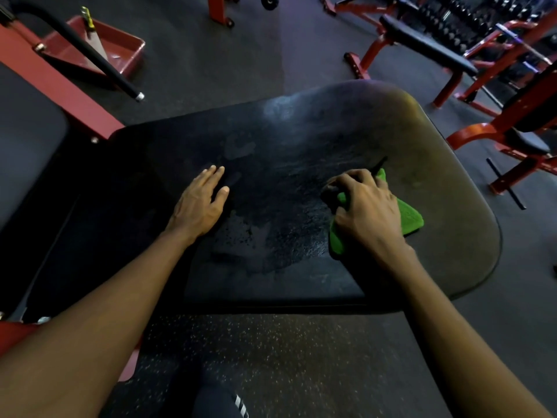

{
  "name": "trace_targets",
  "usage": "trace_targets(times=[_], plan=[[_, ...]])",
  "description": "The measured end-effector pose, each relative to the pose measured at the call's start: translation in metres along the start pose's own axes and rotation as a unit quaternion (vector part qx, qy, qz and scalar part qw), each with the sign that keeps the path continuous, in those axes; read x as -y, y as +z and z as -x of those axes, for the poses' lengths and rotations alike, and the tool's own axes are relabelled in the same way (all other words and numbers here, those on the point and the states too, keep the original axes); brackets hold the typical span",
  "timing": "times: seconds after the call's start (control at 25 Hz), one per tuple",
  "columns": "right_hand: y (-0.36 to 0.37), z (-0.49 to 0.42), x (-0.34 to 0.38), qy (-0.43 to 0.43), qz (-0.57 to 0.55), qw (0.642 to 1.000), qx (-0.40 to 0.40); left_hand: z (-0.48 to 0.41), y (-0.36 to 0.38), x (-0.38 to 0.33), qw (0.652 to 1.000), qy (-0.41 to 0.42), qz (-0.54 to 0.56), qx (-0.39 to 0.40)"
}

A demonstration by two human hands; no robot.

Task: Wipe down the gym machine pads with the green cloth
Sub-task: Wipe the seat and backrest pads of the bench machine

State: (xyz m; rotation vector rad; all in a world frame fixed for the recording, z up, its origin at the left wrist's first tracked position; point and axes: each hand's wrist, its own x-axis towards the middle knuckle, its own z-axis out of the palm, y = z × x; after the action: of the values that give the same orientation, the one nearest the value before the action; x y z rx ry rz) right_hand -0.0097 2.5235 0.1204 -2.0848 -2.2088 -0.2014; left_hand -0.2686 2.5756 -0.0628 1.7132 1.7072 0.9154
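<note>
Fingers (355, 178) of right hand (364, 206) curled, clamped down on green cloth (411, 217), right of centre on bench pad (301, 140). Fingers of left hand (199, 203) straight, close together, flat on pad left of centre, holding nothing. Cloth mostly hidden under right hand; corners showing past fingertips, beside knuckles, below thumb. Cloth bunched; long axis seemingly far-right to near-left, hard to confirm. Pad long axis left-right, rounded end rightward, left edge lost in shadow.

Pad (301, 140): black, wet streaks across its middle.
My left hand (199, 203): flat on it, fingers straight, left of centre.
My right hand (366, 209): curled over the green cloth (411, 218), near the right edge.
</note>
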Motion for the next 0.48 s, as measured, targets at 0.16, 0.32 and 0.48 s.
trace_targets(times=[0.16,0.32,0.48], plan=[[0.003,0.009,0.001,0.009,-0.017,0.999,-0.036,-0.001,0.000,0.000,1.000,0.003,0.002,-0.003],[0.017,0.010,0.022,0.006,-0.028,0.999,-0.027,-0.001,-0.001,-0.003,1.000,-0.001,0.011,-0.006],[0.042,0.022,0.064,-0.038,-0.022,0.999,0.009,0.009,-0.010,0.001,0.998,-0.008,0.016,-0.052]])
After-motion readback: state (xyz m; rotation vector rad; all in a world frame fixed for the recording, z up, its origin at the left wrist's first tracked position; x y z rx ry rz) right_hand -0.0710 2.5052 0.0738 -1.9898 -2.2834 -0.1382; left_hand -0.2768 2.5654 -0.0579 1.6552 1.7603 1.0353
